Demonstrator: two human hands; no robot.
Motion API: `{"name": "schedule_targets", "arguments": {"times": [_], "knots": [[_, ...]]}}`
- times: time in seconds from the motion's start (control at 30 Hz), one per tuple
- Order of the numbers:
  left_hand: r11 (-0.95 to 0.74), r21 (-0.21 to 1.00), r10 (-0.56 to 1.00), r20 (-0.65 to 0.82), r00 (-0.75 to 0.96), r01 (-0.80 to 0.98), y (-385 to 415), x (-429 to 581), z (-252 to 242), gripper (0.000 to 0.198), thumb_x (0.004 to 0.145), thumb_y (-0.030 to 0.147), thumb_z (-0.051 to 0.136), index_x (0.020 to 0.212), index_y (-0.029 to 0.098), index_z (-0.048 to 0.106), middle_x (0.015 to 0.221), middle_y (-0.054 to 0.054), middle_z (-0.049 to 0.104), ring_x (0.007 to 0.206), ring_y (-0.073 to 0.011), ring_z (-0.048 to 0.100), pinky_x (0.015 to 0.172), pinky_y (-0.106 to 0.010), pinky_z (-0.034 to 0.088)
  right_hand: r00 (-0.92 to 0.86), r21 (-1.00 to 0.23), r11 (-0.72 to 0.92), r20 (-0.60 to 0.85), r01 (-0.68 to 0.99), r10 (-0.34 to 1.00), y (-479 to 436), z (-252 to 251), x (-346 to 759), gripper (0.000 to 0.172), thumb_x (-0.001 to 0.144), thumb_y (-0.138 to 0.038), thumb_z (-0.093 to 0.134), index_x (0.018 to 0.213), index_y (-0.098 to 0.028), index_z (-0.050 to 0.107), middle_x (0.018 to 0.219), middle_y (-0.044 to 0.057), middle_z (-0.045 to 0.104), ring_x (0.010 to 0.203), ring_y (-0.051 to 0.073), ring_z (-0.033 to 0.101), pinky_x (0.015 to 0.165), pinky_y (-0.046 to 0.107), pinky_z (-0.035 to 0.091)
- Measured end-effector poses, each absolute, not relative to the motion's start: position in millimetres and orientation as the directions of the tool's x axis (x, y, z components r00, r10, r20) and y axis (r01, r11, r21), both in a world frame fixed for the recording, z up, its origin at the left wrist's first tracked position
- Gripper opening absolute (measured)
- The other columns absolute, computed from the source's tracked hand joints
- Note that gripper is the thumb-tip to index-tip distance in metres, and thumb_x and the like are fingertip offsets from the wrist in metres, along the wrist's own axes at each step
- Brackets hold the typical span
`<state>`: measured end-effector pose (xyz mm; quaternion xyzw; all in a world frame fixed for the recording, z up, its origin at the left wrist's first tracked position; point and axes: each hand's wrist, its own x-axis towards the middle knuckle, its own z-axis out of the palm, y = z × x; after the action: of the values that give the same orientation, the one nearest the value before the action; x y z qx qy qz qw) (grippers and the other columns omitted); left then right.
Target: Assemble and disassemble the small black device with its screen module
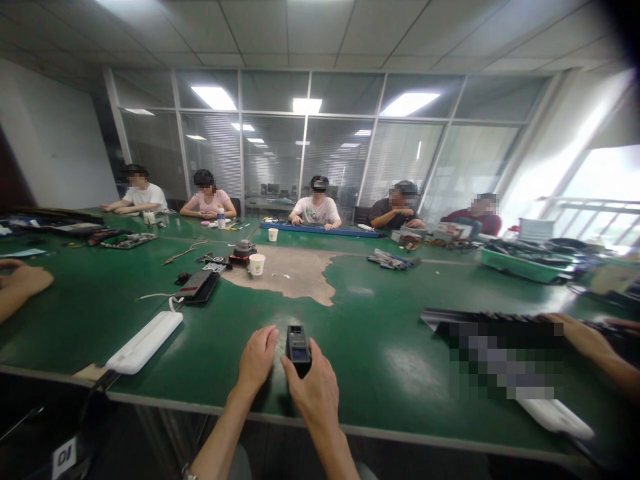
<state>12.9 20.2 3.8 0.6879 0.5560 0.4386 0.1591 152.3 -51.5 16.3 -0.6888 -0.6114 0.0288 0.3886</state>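
Observation:
A small black handheld device (299,345) with buttons and a little dark screen stands on the green table (370,347) near its front edge. My right hand (317,387) grips it at its near end, thumb on the left side and fingers round the right. Just left of the device, apart from it, my left hand (257,357) rests on the table with its fingers curled together and nothing visible in them.
A white power strip (147,343) lies to the left, beside a grey-black part (197,285). Paper cups (257,265) stand ahead, near a bare brown patch (300,273). Rightward are pliers (393,259), a green basket (523,265) and a neighbour's hand (583,333). Several people sit opposite.

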Motion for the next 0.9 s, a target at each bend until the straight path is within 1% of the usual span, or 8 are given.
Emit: {"name": "schedule_targets", "arguments": {"times": [0.1,0.23,0.4,0.6,0.77,0.9], "knots": [[-0.33,0.707,0.907,0.42,0.003,0.625,20.2,12.7,4.4,0.044,0.094,0.043,0.032,0.113,0.019,0.063,0.117,-0.009,0.066,0.112,-0.0212,0.058,0.101,-0.035,0.042,0.237,-0.576,0.087,0.463,0.813,0.854,-49.6,12.5,152.0,0.069,0.081,-0.056,0.051,0.132,-0.01,0.044,0.125,0.017,0.057,0.114,0.029,0.054,0.095,0.041,0.041],[-0.329,0.708,0.909,0.417,0.006,0.625,18.9,13.2,6.6,0.044,0.094,0.043,0.032,0.113,0.019,0.063,0.117,-0.008,0.066,0.112,-0.0213,0.058,0.102,-0.035,0.041,0.216,-0.568,0.127,0.497,0.813,0.84,-52.5,5.7,153.7,0.062,0.083,-0.053,0.051,0.128,-0.012,0.049,0.123,0.016,0.059,0.113,0.028,0.055,0.096,0.04,0.041],[-0.338,0.707,0.904,0.428,0.005,0.622,18.6,13.8,6.6,0.044,0.093,0.044,0.032,0.113,0.019,0.063,0.117,-0.008,0.066,0.112,-0.0207,0.058,0.102,-0.035,0.041,0.226,-0.584,0.127,0.493,0.802,0.84,-54.4,4.8,155.2,0.053,0.085,-0.051,0.049,0.123,-0.015,0.054,0.118,0.014,0.062,0.11,0.026,0.057,0.094,0.039,0.042],[-0.348,0.698,0.9,0.436,0.015,0.626,17.7,13.9,6.8,0.045,0.094,0.044,0.032,0.114,0.018,0.063,0.117,-0.009,0.066,0.113,-0.0207,0.058,0.102,-0.035,0.041,0.205,-0.593,0.15,0.487,0.791,0.849,-55.3,8.5,154.5,0.049,0.086,-0.048,0.049,0.123,-0.016,0.054,0.119,0.013,0.061,0.11,0.025,0.057,0.095,0.038,0.041],[-0.35,0.696,0.901,0.433,0.022,0.627,17.8,13.4,7.3,0.045,0.094,0.044,0.031,0.114,0.019,0.063,0.117,-0.008,0.066,0.113,-0.0203,0.058,0.102,-0.034,0.041,0.222,-0.631,0.163,0.486,0.758,0.845,-53.7,12.7,154.4,0.046,0.085,-0.047,0.05,0.12,-0.017,0.057,0.114,0.011,0.064,0.106,0.025,0.059,0.093,0.037,0.043],[-0.342,0.692,0.904,0.428,0.02,0.636,18.9,12.7,6.4,0.044,0.093,0.044,0.033,0.114,0.02,0.063,0.116,-0.008,0.066,0.111,-0.0206,0.059,0.1,-0.035,0.043,0.237,-0.673,0.211,0.51,0.709,0.827,-50.1,24.8,153.8,0.046,0.086,-0.046,0.05,0.121,-0.018,0.056,0.115,0.01,0.064,0.107,0.022,0.059,0.093,0.034,0.043]]}}
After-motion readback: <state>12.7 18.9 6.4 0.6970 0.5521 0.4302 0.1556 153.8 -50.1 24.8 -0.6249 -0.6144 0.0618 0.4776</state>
